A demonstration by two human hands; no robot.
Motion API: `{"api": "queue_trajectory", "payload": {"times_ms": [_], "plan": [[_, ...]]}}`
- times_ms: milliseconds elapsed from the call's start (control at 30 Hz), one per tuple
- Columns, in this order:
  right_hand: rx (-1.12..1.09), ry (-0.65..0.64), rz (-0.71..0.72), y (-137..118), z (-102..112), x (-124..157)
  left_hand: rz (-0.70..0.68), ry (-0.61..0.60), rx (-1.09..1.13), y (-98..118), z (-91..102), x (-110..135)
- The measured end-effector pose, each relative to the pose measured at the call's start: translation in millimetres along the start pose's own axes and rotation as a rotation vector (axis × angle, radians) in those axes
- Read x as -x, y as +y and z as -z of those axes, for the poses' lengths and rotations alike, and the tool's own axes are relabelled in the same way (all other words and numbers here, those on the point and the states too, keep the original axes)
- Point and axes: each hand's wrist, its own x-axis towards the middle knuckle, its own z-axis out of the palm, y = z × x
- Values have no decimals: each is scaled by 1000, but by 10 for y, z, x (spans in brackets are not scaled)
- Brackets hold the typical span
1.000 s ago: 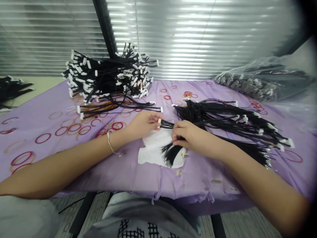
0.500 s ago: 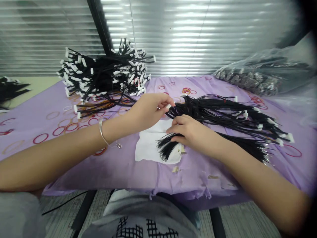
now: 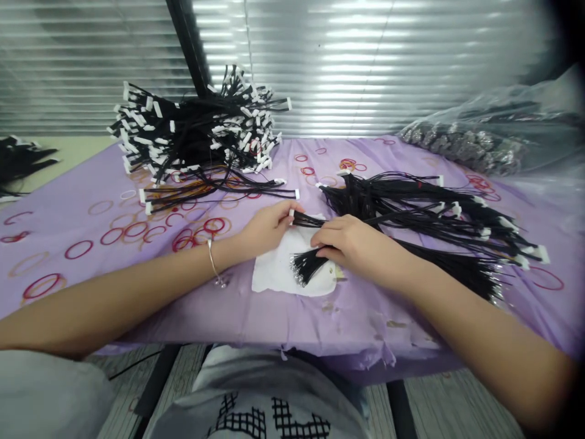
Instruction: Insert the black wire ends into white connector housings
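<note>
Your left hand (image 3: pixel 267 228) pinches a white plastic connector (image 3: pixel 291 214) and its black wires (image 3: pixel 307 220) between thumb and fingertips, above a white sheet (image 3: pixel 274 274) near the front edge of the table. Your right hand (image 3: pixel 351 244) curls closed over black strands, with a short bunch of crimped wire ends (image 3: pixel 305 267) fanned on the sheet below. A loose wire bundle (image 3: pixel 411 213) lies just beside that hand, toward the right edge, its strands tangled and crossing your working area. A hard tug could snag it and drag connectors across the purple tablecloth (image 3: pixel 274 329). A slack pinch could let the small connector slip, and the bracelet (image 3: pixel 212 262) on your left wrist could catch a stray lead. A larger heap of connector-tipped wires (image 3: pixel 196 134) sits well apart at the far edge, with one lead reaching toward you. At the far right corner, a clear plastic bag (image 3: pixel 461 143) holds more wires with metal-tipped ends
</note>
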Motion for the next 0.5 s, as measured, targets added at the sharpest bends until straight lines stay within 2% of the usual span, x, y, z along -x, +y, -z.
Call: {"api": "queue_trajectory", "payload": {"times_ms": [100, 233, 367, 500], "plan": [[-54, -24, -2, -17, 41, 1, -26, -45, 93, -60, 40, -115], [-102, -32, 20, -19, 47, 15, 35, -28, 132, 172, 104, -88], [-105, -20, 45, -3, 11, 17, 238, -22, 364, 427, 131, 38], [-160, -15, -16, -40, 7, 11, 454, -38, 825, 368, 56, 150]]}}
